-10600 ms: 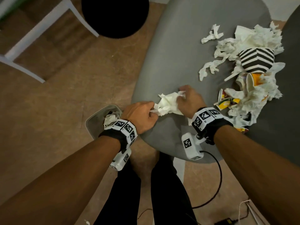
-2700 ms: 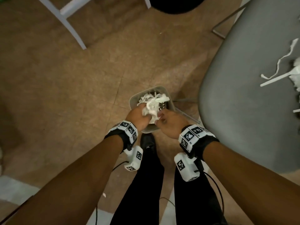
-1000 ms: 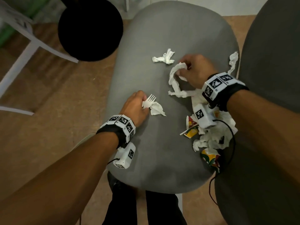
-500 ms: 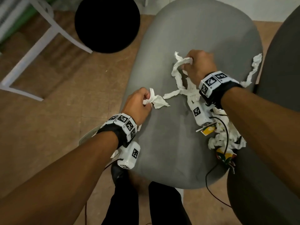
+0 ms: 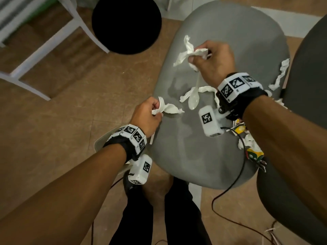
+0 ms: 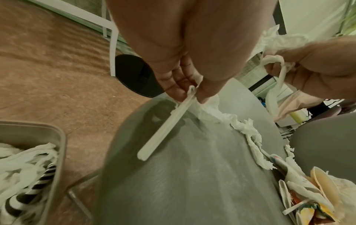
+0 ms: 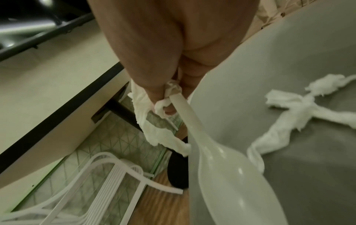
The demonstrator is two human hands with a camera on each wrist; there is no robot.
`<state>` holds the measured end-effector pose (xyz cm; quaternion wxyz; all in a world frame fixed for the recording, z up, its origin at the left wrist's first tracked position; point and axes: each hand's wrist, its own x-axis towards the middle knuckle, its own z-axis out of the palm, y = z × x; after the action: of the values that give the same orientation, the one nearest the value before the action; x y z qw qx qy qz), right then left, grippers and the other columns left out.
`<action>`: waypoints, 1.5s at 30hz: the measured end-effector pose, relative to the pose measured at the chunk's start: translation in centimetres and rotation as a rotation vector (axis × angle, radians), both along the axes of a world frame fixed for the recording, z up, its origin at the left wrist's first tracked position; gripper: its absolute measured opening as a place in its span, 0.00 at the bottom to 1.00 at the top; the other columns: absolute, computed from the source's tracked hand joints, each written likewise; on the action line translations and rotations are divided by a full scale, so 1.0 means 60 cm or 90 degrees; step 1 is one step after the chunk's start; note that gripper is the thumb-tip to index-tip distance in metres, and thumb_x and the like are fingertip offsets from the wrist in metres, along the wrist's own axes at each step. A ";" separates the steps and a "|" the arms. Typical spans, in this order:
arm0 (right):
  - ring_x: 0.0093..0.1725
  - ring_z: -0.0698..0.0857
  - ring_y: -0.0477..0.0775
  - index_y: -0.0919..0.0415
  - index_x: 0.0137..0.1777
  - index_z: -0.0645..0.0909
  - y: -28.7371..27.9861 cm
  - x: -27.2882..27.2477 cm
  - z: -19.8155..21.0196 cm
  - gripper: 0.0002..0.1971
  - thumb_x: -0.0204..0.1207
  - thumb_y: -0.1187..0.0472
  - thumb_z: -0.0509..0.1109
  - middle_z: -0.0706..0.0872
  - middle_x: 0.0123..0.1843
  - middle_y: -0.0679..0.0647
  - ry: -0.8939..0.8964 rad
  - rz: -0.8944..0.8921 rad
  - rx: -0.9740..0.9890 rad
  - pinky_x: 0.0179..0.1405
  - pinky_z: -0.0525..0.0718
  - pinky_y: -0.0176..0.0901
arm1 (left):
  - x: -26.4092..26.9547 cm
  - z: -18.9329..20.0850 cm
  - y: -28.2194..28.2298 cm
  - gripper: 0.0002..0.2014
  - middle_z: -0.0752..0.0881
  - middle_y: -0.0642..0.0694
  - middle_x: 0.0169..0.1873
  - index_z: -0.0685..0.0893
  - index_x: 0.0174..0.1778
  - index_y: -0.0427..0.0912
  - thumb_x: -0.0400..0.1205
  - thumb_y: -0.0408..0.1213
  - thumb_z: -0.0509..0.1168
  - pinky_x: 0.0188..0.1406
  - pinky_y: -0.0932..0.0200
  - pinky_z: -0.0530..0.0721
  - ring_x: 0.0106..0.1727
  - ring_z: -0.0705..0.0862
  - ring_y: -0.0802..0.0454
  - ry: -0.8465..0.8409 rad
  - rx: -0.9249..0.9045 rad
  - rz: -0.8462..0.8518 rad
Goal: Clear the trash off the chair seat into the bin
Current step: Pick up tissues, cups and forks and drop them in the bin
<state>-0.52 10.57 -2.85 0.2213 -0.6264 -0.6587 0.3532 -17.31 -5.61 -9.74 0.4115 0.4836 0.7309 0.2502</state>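
My left hand point(image 5: 155, 110) hovers over the left edge of the grey chair seat point(image 5: 194, 147), gripping a white plastic fork point(image 5: 161, 101) and a crumpled tissue point(image 5: 170, 109); the fork's handle point(image 6: 165, 126) sticks out below my fingers. Farther back, my right hand point(image 5: 200, 57) grips twisted tissue strips point(image 5: 187, 50) and a white plastic spoon point(image 5: 193, 101), whose bowl point(image 7: 227, 167) hangs down. Another tissue strip point(image 5: 205, 89) lies on the seat under it. Tissue and coloured wrappers point(image 5: 247, 138) are heaped at the seat's right edge. The bin point(image 6: 59, 152), holding tissue and a striped cup, stands on the floor to the left.
A black round stool point(image 5: 126, 23) and a white frame point(image 5: 44, 46) stand on the brown floor beyond the seat. The dark chair back point(image 5: 309, 68) rises at the right, with a tissue strip point(image 5: 281, 73) against it. A cable point(image 5: 235, 183) trails from my right wrist past my legs point(image 5: 177, 209).
My right hand has lifted off the seat with the tissue strips, and a spoon now hangs from it. My left hand keeps the fork and tissue, nearly in place.
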 end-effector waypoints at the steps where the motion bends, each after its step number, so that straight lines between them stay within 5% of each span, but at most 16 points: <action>1: 0.32 0.82 0.33 0.47 0.43 0.87 -0.022 -0.013 -0.003 0.05 0.70 0.52 0.79 0.85 0.32 0.38 0.001 0.009 -0.017 0.33 0.75 0.24 | -0.010 0.004 -0.013 0.07 0.81 0.58 0.33 0.80 0.45 0.45 0.77 0.31 0.71 0.32 0.71 0.74 0.32 0.79 0.60 -0.003 -0.001 0.004; 6: 0.33 0.83 0.39 0.47 0.43 0.86 -0.148 -0.106 -0.045 0.06 0.71 0.52 0.80 0.86 0.34 0.41 0.039 0.036 -0.107 0.35 0.79 0.32 | -0.083 0.002 -0.100 0.07 0.82 0.59 0.34 0.81 0.46 0.43 0.77 0.30 0.71 0.30 0.78 0.73 0.33 0.79 0.65 0.012 -0.030 0.026; 12: 0.34 0.76 0.36 0.49 0.45 0.85 -0.301 -0.252 -0.124 0.07 0.74 0.61 0.78 0.82 0.42 0.44 0.108 0.056 -0.086 0.36 0.72 0.27 | -0.210 -0.062 -0.237 0.13 0.80 0.58 0.33 0.75 0.39 0.51 0.76 0.33 0.73 0.36 0.63 0.73 0.35 0.79 0.55 0.065 -0.135 0.099; 18: 0.41 0.80 0.40 0.57 0.54 0.86 -0.374 -0.308 -0.244 0.06 0.78 0.61 0.75 0.87 0.52 0.50 0.077 0.079 -0.138 0.39 0.72 0.16 | -0.274 -0.152 -0.328 0.08 0.84 0.49 0.37 0.80 0.44 0.42 0.75 0.31 0.72 0.29 0.67 0.75 0.36 0.80 0.51 0.075 -0.158 0.212; 21: 0.47 0.83 0.47 0.54 0.63 0.85 -0.415 -0.305 -0.305 0.14 0.79 0.54 0.73 0.88 0.51 0.49 -0.042 0.175 -0.245 0.45 0.74 0.29 | -0.272 -0.187 -0.350 0.08 0.84 0.49 0.39 0.78 0.43 0.44 0.75 0.32 0.72 0.29 0.72 0.70 0.38 0.80 0.52 0.092 -0.165 0.224; 24: 0.63 0.86 0.52 0.50 0.74 0.79 -0.449 -0.294 -0.349 0.23 0.79 0.52 0.72 0.88 0.66 0.51 -0.130 0.295 -0.355 0.63 0.82 0.41 | -0.260 -0.209 -0.354 0.10 0.83 0.50 0.39 0.77 0.42 0.47 0.74 0.31 0.71 0.29 0.75 0.70 0.38 0.80 0.52 0.081 -0.172 0.208; 27: 0.66 0.86 0.55 0.44 0.73 0.79 -0.469 -0.279 -0.367 0.23 0.76 0.51 0.71 0.85 0.70 0.52 -0.169 0.312 -0.412 0.68 0.84 0.50 | -0.251 -0.221 -0.349 0.09 0.86 0.47 0.40 0.79 0.43 0.47 0.74 0.32 0.72 0.40 0.59 0.82 0.41 0.83 0.48 0.066 -0.176 0.193; 32: 0.62 0.85 0.55 0.53 0.67 0.81 -0.460 -0.263 -0.349 0.16 0.80 0.52 0.70 0.86 0.65 0.53 -0.125 0.241 -0.410 0.65 0.82 0.48 | -0.240 -0.225 -0.328 0.11 0.85 0.49 0.45 0.82 0.51 0.47 0.75 0.33 0.73 0.50 0.51 0.86 0.48 0.85 0.46 0.083 -0.214 0.139; 37: 0.63 0.86 0.54 0.52 0.66 0.82 -0.442 -0.252 -0.299 0.15 0.80 0.55 0.68 0.87 0.65 0.52 -0.058 0.244 -0.389 0.68 0.83 0.51 | -0.230 -0.202 -0.297 0.20 0.88 0.43 0.60 0.81 0.69 0.48 0.80 0.39 0.68 0.53 0.58 0.82 0.56 0.87 0.43 0.157 -0.316 0.075; 41: 0.58 0.88 0.53 0.52 0.65 0.83 -0.369 -0.205 -0.195 0.13 0.82 0.58 0.65 0.89 0.61 0.52 0.018 0.218 -0.326 0.64 0.84 0.49 | -0.177 -0.110 -0.193 0.18 0.86 0.41 0.65 0.82 0.68 0.45 0.81 0.38 0.65 0.61 0.55 0.81 0.64 0.84 0.40 0.188 -0.290 0.017; 45: 0.54 0.89 0.52 0.56 0.63 0.83 -0.355 -0.190 -0.147 0.12 0.82 0.61 0.65 0.90 0.55 0.52 0.092 0.248 -0.298 0.60 0.86 0.50 | -0.156 -0.075 -0.150 0.16 0.85 0.42 0.61 0.83 0.61 0.47 0.77 0.38 0.64 0.61 0.46 0.84 0.60 0.84 0.41 0.210 -0.234 -0.023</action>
<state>-11.92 -10.70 -11.65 0.0459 -0.4957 -0.6495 0.5747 -26.66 -14.61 -14.25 0.3723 0.4476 0.8127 0.0235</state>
